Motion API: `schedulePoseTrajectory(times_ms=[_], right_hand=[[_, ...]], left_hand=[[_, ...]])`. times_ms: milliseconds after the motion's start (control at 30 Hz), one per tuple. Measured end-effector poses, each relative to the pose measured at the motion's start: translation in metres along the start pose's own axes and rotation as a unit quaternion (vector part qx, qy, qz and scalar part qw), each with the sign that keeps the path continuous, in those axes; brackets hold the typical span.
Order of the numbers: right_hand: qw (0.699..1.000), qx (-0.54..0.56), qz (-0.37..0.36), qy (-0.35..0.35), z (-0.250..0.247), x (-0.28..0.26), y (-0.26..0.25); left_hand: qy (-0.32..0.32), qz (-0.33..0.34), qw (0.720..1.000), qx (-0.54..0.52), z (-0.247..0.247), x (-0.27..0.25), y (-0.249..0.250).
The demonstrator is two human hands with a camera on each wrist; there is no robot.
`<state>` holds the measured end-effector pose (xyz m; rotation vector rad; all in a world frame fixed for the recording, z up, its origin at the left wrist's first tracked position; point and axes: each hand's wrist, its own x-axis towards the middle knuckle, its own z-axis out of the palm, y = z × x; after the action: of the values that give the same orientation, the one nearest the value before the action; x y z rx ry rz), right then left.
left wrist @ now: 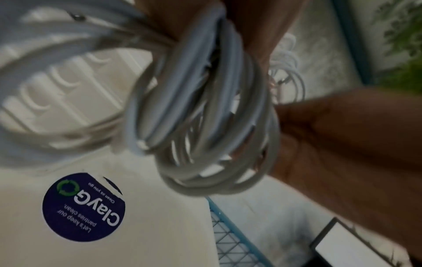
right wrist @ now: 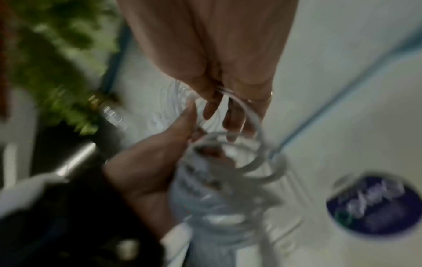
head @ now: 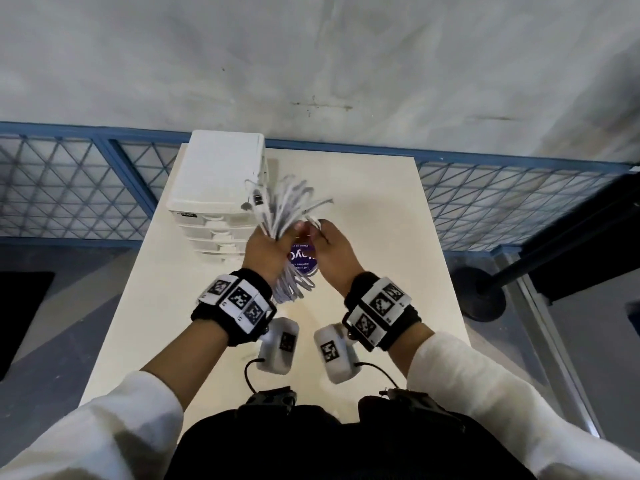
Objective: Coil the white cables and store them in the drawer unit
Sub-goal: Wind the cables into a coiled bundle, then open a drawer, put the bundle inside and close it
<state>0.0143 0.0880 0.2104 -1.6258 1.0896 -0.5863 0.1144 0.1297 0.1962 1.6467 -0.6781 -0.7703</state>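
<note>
My left hand [head: 268,252] gripping the coiled white cables [head: 277,216] above the surface [head: 381,237], drawer unit [head: 216,181] just left, purple round sticker [left wrist: 83,206] reading "ClayGo, Clean as you go", my right hand [head: 334,252] pinching one cable end.

White cables [head: 277,216], pale grey in shade, bunched between the fingers [left wrist: 262,27]. White drawer unit [head: 214,174] beyond the fingertips. Cream table [head: 381,237] below them. Dark purple round sticker [left wrist: 83,207] with white lettering and a green ring, under the fingers. Black wristbands [head: 239,303] with black-and-white square-patterned tags. Blue-framed mesh fence [head: 69,185], criss-cross pattern.
</note>
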Motion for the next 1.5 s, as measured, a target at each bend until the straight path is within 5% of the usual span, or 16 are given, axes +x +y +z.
schedulePoseTrajectory(times_ms=[133, 333, 467, 567, 767, 900, 967, 1067, 1167, 1367, 1500], right_hand=[[0.962, 0.245, 0.112, -0.029, 0.009, -0.003, -0.006], [0.956, 0.273, 0.094, -0.057, 0.001, -0.006, 0.000], [0.919, 0.352, 0.142, -0.106, 0.004, -0.006, 0.006], [0.930, 0.329, 0.145, -0.074, 0.012, -0.006, 0.015], [0.918, 0.356, 0.159, -0.071, 0.027, -0.002, 0.039], [0.920, 0.349, 0.173, -0.039, 0.047, 0.004, 0.044], [0.930, 0.327, 0.166, -0.018, 0.062, 0.008, 0.044], [0.947, 0.268, 0.177, -0.002, 0.083, 0.010, 0.041], [0.947, 0.251, 0.199, 0.005, 0.102, 0.011, 0.045], [0.924, 0.289, 0.228, 0.104, 0.128, 0.007, 0.059], [0.922, 0.294, 0.221, 0.123, 0.134, 0.003, 0.057]], left_hand=[[-0.014, -0.002, 1.000, -0.008, 0.014, -0.009, 0.006], [-0.098, -0.039, 0.993, 0.058, 0.017, -0.018, 0.004], [-0.115, -0.054, 0.985, 0.113, 0.022, -0.022, 0.001], [-0.149, -0.092, 0.974, 0.144, 0.023, -0.025, -0.002], [-0.251, -0.049, 0.923, 0.287, 0.013, -0.025, -0.020], [-0.305, -0.030, 0.818, 0.488, -0.020, -0.009, -0.023], [-0.337, -0.002, 0.789, 0.513, -0.042, 0.006, -0.028], [-0.371, -0.027, 0.804, 0.464, -0.079, 0.035, -0.039], [-0.295, 0.002, 0.824, 0.484, -0.119, 0.070, -0.059], [-0.300, 0.036, 0.737, 0.604, -0.155, 0.102, -0.096], [-0.296, 0.067, 0.713, 0.632, -0.152, 0.112, -0.109]])
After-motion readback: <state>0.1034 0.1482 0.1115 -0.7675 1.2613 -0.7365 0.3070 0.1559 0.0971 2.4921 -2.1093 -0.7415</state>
